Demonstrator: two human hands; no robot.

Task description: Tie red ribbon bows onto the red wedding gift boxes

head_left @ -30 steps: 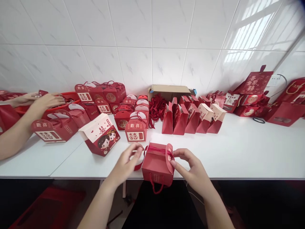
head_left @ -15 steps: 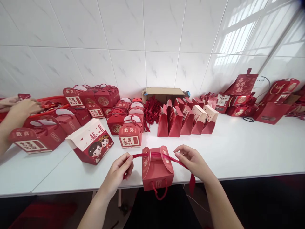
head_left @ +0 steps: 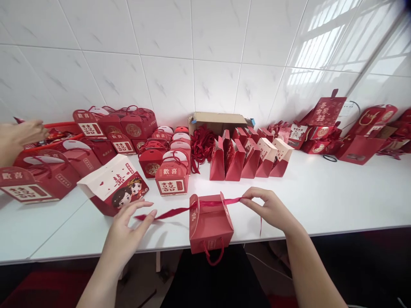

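Observation:
A red gift box (head_left: 212,224) stands at the table's front edge, its rope handle (head_left: 215,259) hanging over on my side. Across its top runs a dark red ribbon (head_left: 175,212), passing through the two upright rounded flaps. On the right, my right hand (head_left: 268,209) pinches the ribbon between thumb and fingers, with a thin tail dangling below. My left hand (head_left: 128,226) is to the left of the box, thumb and fingers apart, beside the ribbon's loose left end. Just behind that hand is a white-topped box with cartoon figures (head_left: 117,184).
Red candy boxes (head_left: 171,179) stand in rows behind, with a ribbon pile (head_left: 203,145) by a cardboard box (head_left: 221,117). Several tall boxes (head_left: 234,160) line up to their right. At far left, another person's hand (head_left: 22,134) is over a red basket (head_left: 62,125).
My left hand has let go of the ribbon and moved left, its fingers spreading. My right hand has closed on the ribbon and the right tail is shorter. The view has shifted slightly.

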